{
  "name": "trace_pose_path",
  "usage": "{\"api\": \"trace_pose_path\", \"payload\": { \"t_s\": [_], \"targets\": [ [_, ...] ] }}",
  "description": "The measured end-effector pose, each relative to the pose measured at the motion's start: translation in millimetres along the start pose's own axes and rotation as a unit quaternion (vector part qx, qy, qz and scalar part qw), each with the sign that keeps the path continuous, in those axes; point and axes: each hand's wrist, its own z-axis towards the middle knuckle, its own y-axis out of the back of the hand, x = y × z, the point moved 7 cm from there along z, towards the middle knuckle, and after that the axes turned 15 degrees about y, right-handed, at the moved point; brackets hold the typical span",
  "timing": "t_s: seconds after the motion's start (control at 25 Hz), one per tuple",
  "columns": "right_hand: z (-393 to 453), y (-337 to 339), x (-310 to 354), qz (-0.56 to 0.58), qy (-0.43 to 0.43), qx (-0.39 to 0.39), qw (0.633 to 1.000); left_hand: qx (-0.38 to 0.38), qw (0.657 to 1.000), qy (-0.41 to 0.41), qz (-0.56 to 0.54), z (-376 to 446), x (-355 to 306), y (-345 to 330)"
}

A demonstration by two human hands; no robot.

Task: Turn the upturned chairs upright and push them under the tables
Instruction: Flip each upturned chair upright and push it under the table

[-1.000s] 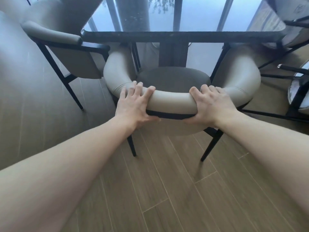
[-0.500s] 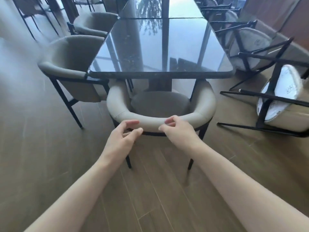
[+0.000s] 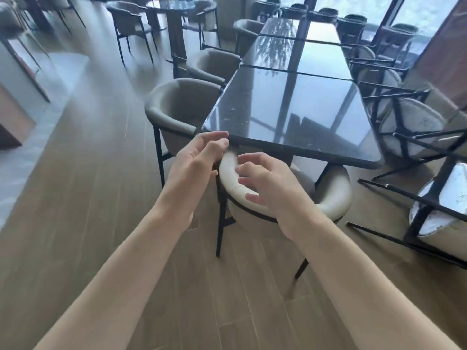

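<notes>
Both bare forearms reach forward from the bottom edge, and the two hands are close together above the back of a chair. The left hand [image 3: 197, 157] is turned with the palm toward the right, its fingers loosely bent and spread, and it holds nothing. The right hand [image 3: 265, 183] is seen from the back, the fingers softly curled and apart, hanging over the curved backrest; I cannot tell if the fingertips touch the padding, but they do not close around it. The beige chair [image 3: 333, 198] under the hands stands upright on its black legs, with the seat pushed below the near end of the dark table [image 3: 290, 114]. The table top is glossy and reflects the windows, and more such tops continue in a row toward the far glass wall. On the left side of the table a second chair [image 3: 182, 107] stands upright, close to the table edge, and another is behind it. On the right side the upturned chairs [image 3: 414, 127] lie on the floor with their black legs pointing sideways and the pale seat undersides showing; the nearest one is cut off by the right edge. The floor [image 3: 101, 198] is of brown wood planks. The far part of the room, with more tables and chairs, is blurred and hard to read.
</notes>
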Motion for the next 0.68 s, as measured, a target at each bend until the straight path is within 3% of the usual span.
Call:
{"api": "trace_pose_path", "payload": {
  "t_s": [0.2,0.36,0.68],
  "targets": [
    [1.5,-65.1,28.6,0.02,0.007,-0.006,1.0,0.029,0.999,0.023,-0.03,-0.9,-7.8,71.7],
    [21.0,-140.2,52.7,0.024,0.024,-0.01,0.999,0.01,0.996,-0.037,-0.075,-1.8,-16.7,159.9],
    [72.5,-283.7,73.7,0.035,0.059,-0.044,0.997,-0.041,0.997,0.032,-0.056,36.5,-19.0,330.2]
  ]
}}
